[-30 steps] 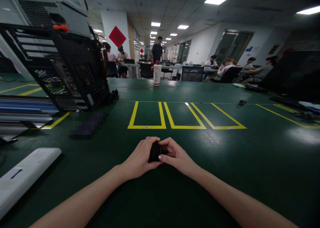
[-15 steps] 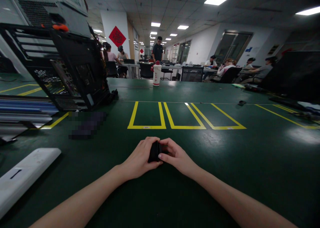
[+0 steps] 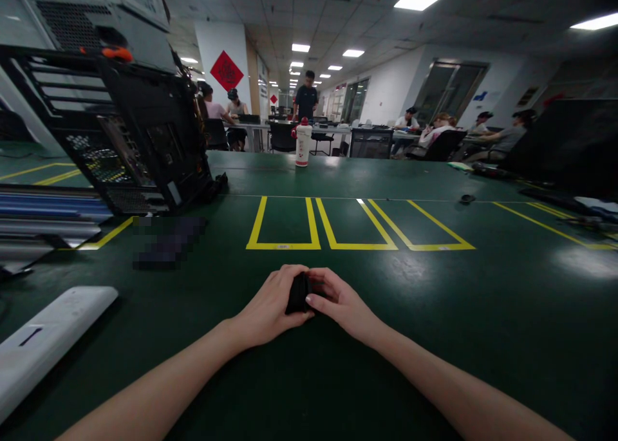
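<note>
Looking down from the head camera, both bare forearms come in from the bottom corners of the frame and meet just below the centre. The left hand (image 3: 270,306) and the right hand (image 3: 340,302) close around a small black object (image 3: 298,293), which sits between them low on the dark green desk (image 3: 434,312). The fingers of both hands curl over it from either side and grip it, and the two hands touch at its top. Most of the object is hidden, so what it is cannot be told.

Just beyond the hands, in the middle of the frame, yellow tape boxes (image 3: 284,222) are marked on the desk. At the upper left an open black computer case (image 3: 140,132) stands tilted, well apart from the hands. A white flat device (image 3: 43,338) lies at the lower left edge. Further back, above centre, a white bottle (image 3: 302,143) with a red cap stands upright. At the right, a small dark disc (image 3: 467,198) lies near a tape line. In the background, other people sit at desks and one person (image 3: 304,96) stands.
</note>
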`<state>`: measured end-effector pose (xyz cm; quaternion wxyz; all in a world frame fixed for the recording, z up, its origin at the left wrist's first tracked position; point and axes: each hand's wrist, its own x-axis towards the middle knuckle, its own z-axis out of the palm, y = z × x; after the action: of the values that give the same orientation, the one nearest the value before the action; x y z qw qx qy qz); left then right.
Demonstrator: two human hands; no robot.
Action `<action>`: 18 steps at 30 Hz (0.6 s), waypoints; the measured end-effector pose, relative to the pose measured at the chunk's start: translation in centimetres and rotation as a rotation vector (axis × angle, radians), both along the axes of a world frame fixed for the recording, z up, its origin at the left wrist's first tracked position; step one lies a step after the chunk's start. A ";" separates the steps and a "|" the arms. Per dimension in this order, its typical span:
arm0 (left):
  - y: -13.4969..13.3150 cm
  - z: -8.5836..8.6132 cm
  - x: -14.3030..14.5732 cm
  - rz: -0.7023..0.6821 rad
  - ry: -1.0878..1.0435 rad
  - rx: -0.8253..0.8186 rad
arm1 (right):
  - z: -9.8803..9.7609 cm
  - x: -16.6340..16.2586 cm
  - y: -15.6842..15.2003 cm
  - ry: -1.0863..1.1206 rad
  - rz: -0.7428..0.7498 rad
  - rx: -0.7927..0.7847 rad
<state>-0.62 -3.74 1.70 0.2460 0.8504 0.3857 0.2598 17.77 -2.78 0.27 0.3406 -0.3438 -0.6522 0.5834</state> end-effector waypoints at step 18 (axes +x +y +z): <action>0.0 0.1 0.0 0.000 0.005 -0.032 | 0.2 0.0 -0.1 -0.026 0.002 -0.014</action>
<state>-0.67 -3.78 1.84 0.2588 0.8469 0.3906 0.2516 17.81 -2.92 0.44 0.3292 -0.3532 -0.6528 0.5837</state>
